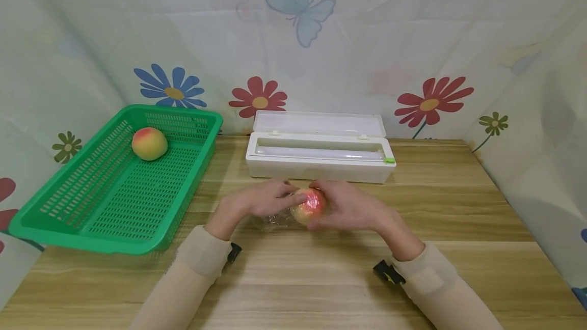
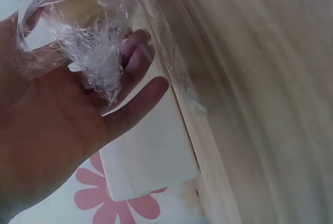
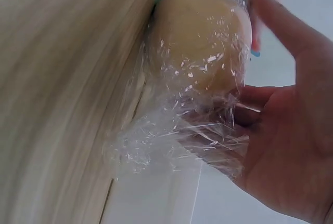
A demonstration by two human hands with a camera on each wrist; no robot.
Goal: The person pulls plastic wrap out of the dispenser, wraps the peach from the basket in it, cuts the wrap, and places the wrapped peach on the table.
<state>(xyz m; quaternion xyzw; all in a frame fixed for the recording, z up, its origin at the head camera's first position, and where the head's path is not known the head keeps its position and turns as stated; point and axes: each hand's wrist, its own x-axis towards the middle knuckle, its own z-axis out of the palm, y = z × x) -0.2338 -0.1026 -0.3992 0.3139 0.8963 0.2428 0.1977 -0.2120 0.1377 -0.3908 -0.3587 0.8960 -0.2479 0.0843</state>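
Observation:
A red and yellow peach (image 1: 312, 208) in clear plastic wrap (image 3: 143, 143) is held between both hands, just above the table in front of the white box. My left hand (image 1: 269, 198) has its thumb on the peach's left side and its fingers curved behind. From the right, my right hand (image 1: 349, 207) grips the peach between thumb and fingers. Loose film bunches at both ends of the fruit. In the left wrist view, a crumpled tail of wrap (image 2: 99, 52) hangs in front of the left fingers.
A long white plastic-wrap box (image 1: 316, 169) stands with its lid raised and a film roll inside. At the left sits a green basket (image 1: 160, 246) with another peach (image 1: 149, 143) in it. A flower-printed curtain (image 1: 357, 60) rises behind the wooden table (image 1: 293, 289).

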